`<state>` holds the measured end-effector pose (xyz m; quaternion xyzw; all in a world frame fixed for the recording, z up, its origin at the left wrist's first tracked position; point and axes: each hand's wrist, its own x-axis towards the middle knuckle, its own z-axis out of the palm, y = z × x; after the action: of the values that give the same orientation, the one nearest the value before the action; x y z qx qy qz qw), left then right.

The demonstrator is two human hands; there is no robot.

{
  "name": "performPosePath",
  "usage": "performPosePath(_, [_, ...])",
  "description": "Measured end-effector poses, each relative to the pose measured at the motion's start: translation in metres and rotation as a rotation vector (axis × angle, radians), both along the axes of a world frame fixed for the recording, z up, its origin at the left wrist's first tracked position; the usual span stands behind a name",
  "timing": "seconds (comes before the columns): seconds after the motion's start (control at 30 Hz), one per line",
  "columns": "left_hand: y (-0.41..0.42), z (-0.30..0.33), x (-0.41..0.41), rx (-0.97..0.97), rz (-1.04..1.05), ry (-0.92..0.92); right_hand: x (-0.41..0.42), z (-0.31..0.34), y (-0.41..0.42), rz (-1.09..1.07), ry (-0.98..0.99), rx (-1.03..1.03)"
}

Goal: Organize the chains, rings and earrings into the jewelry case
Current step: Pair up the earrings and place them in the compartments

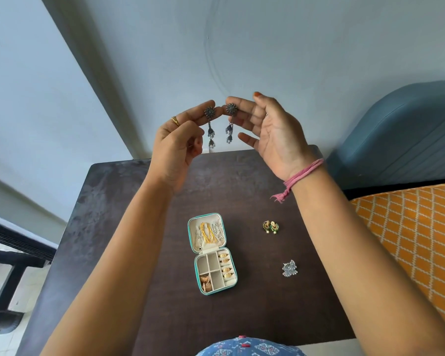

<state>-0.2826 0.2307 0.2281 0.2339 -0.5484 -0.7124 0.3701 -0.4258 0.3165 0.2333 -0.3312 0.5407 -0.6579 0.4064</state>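
My left hand pinches a dark dangling earring by its round stud, held high above the table's far edge. My right hand holds the matching dark earring the same way, right beside it. Below, the small teal jewelry case lies open on the dark table. Chains hang in its lid. Gold rings fill the right-hand slots, and copper-coloured earrings lie in the near left compartment. A green-and-gold earring pair and a silver earring pair lie on the table to the case's right.
A blue chair back and an orange patterned cushion stand to the right of the table. A pale wall rises behind it. A dark bench or frame sits low on the left. Blue patterned clothing shows at the bottom edge.
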Motion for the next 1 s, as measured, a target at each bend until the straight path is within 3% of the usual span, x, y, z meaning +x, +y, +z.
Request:
performPosePath(0.33, [-0.013, -0.048, 0.018, -0.109, 0.050, -0.151, 0.016, -0.048, -0.010, -0.039, 0.085, 0.055])
performPosePath(0.63, [-0.004, -0.139, 0.053, -0.230, 0.003, -0.398, 0.039, -0.136, -0.012, -0.008, 0.327, 0.131])
performPosePath(1.0, [0.030, -0.230, 0.093, -0.145, -0.012, -0.649, 0.064, -0.199, 0.009, 0.014, 0.354, 0.323])
